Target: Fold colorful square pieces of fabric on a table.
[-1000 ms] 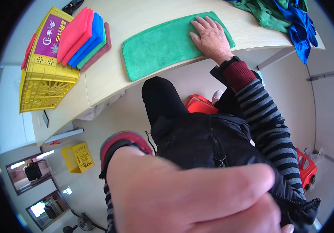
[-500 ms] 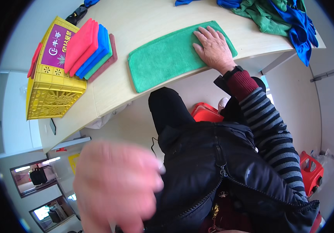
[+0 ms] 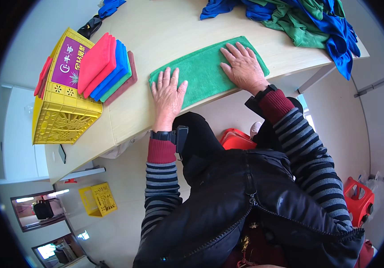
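Note:
A green cloth (image 3: 205, 71) lies spread flat on the pale wooden table (image 3: 169, 31), near its front edge. My left hand (image 3: 168, 96) rests palm down on the cloth's left end, fingers spread. My right hand (image 3: 244, 67) presses flat on the cloth's right end, fingers apart too. Neither hand grips anything. Both wrists wear dark bands over striped sleeves with red cuffs.
A yellow plastic crate (image 3: 62, 102) stands at the table's left, with folded red, blue, green and brown cloths (image 3: 107, 67) leaning on it. A heap of blue and green cloths (image 3: 308, 20) lies at the back right. Red stools (image 3: 357, 198) and another yellow crate (image 3: 97, 199) are on the floor.
My left hand, which was close to the camera and blurred, has come down flat onto the cloth's left end. My right hand has stayed on the right end.

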Motion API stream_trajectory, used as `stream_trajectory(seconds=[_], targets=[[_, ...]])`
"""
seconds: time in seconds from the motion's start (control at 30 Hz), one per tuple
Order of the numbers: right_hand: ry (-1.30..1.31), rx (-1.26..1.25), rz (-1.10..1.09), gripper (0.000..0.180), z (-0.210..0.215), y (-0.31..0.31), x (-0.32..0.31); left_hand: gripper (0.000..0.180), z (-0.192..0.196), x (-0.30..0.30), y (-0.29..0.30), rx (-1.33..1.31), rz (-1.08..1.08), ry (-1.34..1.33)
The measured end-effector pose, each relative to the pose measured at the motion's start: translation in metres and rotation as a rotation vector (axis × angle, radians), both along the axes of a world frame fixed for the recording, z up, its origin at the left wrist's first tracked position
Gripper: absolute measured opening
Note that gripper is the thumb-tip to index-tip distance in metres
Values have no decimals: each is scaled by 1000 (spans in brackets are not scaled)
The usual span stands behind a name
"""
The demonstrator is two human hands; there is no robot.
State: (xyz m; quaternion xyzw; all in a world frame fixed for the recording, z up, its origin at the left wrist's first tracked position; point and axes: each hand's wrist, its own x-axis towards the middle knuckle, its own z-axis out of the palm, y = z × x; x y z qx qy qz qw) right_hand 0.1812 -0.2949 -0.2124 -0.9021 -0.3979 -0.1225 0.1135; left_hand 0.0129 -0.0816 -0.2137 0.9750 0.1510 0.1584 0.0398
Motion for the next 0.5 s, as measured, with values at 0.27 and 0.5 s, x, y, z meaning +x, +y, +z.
stream_trajectory(seconds=[0.27,0.5], targets=[[-4,-56,-35,61,3,-9,12,62,-4,-18,28,-41,240,-72],[22,-41,-107,61,1,-28,25,52,26,-13,8,-75,532,54]])
